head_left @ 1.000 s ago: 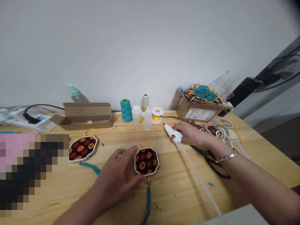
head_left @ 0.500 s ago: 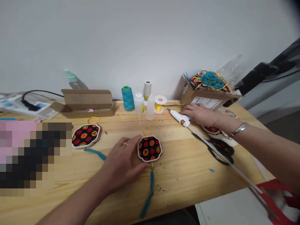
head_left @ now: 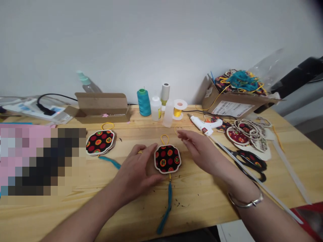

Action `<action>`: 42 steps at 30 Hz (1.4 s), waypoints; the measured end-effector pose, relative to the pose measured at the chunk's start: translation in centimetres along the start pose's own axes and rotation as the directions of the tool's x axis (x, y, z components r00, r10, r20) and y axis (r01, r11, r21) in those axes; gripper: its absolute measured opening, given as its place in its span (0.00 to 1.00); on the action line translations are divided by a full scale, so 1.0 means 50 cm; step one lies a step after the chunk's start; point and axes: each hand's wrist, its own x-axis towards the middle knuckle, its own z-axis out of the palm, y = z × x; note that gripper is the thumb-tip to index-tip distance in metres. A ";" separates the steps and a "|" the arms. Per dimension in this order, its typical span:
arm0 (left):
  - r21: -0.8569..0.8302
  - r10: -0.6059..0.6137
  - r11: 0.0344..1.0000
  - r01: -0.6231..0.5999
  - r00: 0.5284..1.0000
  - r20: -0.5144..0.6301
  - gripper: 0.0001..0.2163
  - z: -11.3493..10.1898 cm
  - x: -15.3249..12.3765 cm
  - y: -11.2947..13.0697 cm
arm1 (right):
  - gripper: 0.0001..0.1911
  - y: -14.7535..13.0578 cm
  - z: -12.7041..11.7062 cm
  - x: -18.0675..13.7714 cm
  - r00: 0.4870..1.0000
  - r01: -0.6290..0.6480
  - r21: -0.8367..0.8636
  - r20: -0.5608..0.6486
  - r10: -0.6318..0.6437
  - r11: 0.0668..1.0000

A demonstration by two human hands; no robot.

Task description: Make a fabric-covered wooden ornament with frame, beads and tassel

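A round-lobed ornament with a black floral fabric face and a pale wooden rim lies flat on the wooden table. A yellow cord loop rises from its top, and a teal tassel hangs from its bottom. My left hand, wearing a gold ring, lies against the ornament's left edge. My right hand hovers open by its upper right, holding nothing. A white hot glue gun lies beyond that hand. A stack of similar ornaments sits to the left.
Black-handled scissors and cut fabric-and-wood pieces lie at right. A cardboard box of scraps stands behind them. Along the wall are a teal thread cone, plastic bottles and a gold cord spool. A pixelated patch covers the left.
My right hand has let go of the glue gun, which now lies on the table, and has moved left toward the ornament. The view has shifted, and more pieces show at right.
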 end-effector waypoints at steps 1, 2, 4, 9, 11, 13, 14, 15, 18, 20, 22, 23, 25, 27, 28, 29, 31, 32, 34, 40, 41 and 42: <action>0.000 -0.009 1.000 0.009 1.000 -0.003 0.35 0.000 0.000 -0.001 | 0.18 0.016 -0.001 0.001 0.999 -0.051 0.051 0.008 0.051 0.997; 0.000 -0.015 1.000 0.015 1.000 -0.009 0.35 0.001 0.000 -0.002 | 0.18 0.030 -0.003 0.001 0.995 -0.102 0.102 0.025 0.100 0.989; 0.003 -0.026 1.000 0.026 0.999 -0.024 0.34 0.002 0.001 -0.005 | 0.18 0.050 -0.006 0.000 0.982 -0.185 0.176 0.069 0.175 0.967; 0.024 -0.032 0.999 0.033 0.999 -0.037 0.34 0.005 0.003 -0.013 | 0.18 0.064 -0.001 0.002 0.937 -0.337 0.299 0.198 0.288 0.893; 0.032 -0.025 0.999 0.026 0.999 -0.039 0.33 0.005 0.002 -0.014 | 0.18 0.063 0.001 0.005 0.915 -0.393 0.344 0.239 0.325 0.853; 0.038 -0.019 0.999 0.021 0.999 -0.046 0.33 0.007 0.000 -0.014 | 0.18 0.060 0.002 0.008 0.900 -0.429 0.378 0.261 0.350 0.820; 0.040 -0.019 0.999 0.022 0.999 -0.051 0.33 0.008 -0.001 -0.014 | 0.18 0.059 0.002 0.009 0.893 -0.443 0.391 0.269 0.360 0.807; 0.040 -0.022 0.999 0.024 0.998 -0.054 0.33 0.009 -0.001 -0.014 | 0.18 0.057 0.003 0.010 0.889 -0.452 0.401 0.274 0.367 0.797; 0.034 -0.034 0.999 0.036 0.998 -0.055 0.33 0.013 -0.001 -0.014 | 0.18 0.052 0.003 0.012 0.886 -0.459 0.419 0.283 0.368 0.783; 0.033 -0.037 0.999 0.038 0.998 -0.054 0.34 0.016 0.001 -0.015 | 0.18 0.050 0.004 0.012 0.885 -0.459 0.415 0.288 0.366 0.785; 0.037 -0.034 0.999 0.037 0.997 -0.063 0.33 0.017 0.003 -0.015 | 0.18 0.050 0.004 0.013 0.882 -0.464 0.399 0.292 0.370 0.791; 0.039 -0.031 0.999 0.034 0.997 -0.067 0.33 0.017 0.003 -0.015 | 0.18 0.050 0.004 0.013 0.881 -0.465 0.391 0.293 0.371 0.795; 0.039 -0.022 0.999 0.025 0.997 -0.076 0.33 0.018 0.003 -0.015 | 0.18 0.052 0.005 0.012 0.883 -0.459 0.377 0.292 0.367 0.804; 0.040 -0.016 0.999 0.019 0.997 -0.082 0.32 0.019 0.001 -0.016 | 0.18 0.054 0.006 0.012 0.887 -0.449 0.371 0.291 0.358 0.813; 0.042 -0.015 0.999 0.019 0.996 -0.086 0.32 0.019 0.001 -0.016 | 0.18 0.055 0.006 0.012 0.888 -0.447 0.372 0.292 0.354 0.814; 0.044 -0.016 0.999 0.020 0.996 -0.086 0.32 0.020 0.000 -0.016 | 0.18 0.056 0.007 0.012 0.890 -0.444 0.376 0.291 0.351 0.814; 0.048 -0.016 0.999 0.020 0.996 -0.084 0.32 0.021 0.001 -0.017 | 0.18 0.058 0.007 0.011 0.897 -0.430 0.382 0.284 0.339 0.818; 0.050 -0.013 0.999 0.017 0.997 -0.081 0.33 0.021 0.001 -0.017 | 0.18 0.058 0.007 0.010 0.901 -0.421 0.383 0.281 0.331 0.822; 0.061 -0.009 0.998 0.014 0.997 -0.077 0.33 0.021 0.003 -0.017 | 0.18 0.059 0.007 0.010 0.908 -0.405 0.379 0.274 0.317 0.832; 0.084 0.014 0.996 -0.007 0.997 -0.076 0.32 0.020 0.005 -0.015 | 0.17 0.062 0.010 0.009 0.914 -0.388 0.360 0.271 0.303 0.848; 0.081 0.013 0.997 -0.007 0.997 -0.075 0.33 0.019 0.004 -0.014 | 0.16 0.061 0.009 0.008 0.919 -0.375 0.347 0.262 0.295 0.860; 0.078 0.009 0.997 -0.003 0.997 -0.075 0.33 0.018 0.003 -0.014 | 0.16 0.061 0.006 0.006 0.929 -0.351 0.330 0.244 0.279 0.877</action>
